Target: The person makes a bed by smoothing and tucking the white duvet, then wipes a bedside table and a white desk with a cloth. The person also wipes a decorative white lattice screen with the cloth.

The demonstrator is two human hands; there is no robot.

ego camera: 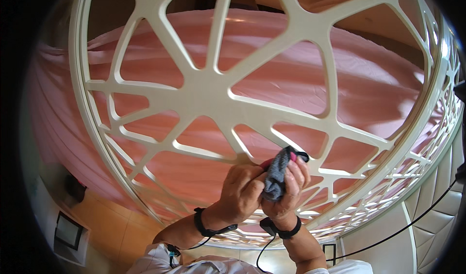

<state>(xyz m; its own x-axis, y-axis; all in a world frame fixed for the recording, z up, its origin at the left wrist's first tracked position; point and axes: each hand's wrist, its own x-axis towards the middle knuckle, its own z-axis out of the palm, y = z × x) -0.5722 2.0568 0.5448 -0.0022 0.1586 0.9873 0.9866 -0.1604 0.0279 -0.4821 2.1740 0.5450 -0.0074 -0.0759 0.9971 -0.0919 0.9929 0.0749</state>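
Observation:
Both hands meet in front of a cream openwork lattice panel (207,92) with rounded cut-outs. A bunched grey cloth (275,177) with pink and black parts lies between them. My right hand (289,186) wraps its fingers around the cloth from the right. Curled against its left side, my left hand (242,190) grips a pink part of it at the fingertips. The lattice bars rise right behind the cloth; whether it touches them I cannot tell. Behind the panel hangs a large pink fabric sheet (280,81).
On the right, a second lattice section (442,106) continues past an upright frame post. A padded wall panel (431,208) stands beside it, crossed by a black cable (397,230). Tan floor tiles (109,219) show at lower left. Wired black bands (205,223) circle both wrists.

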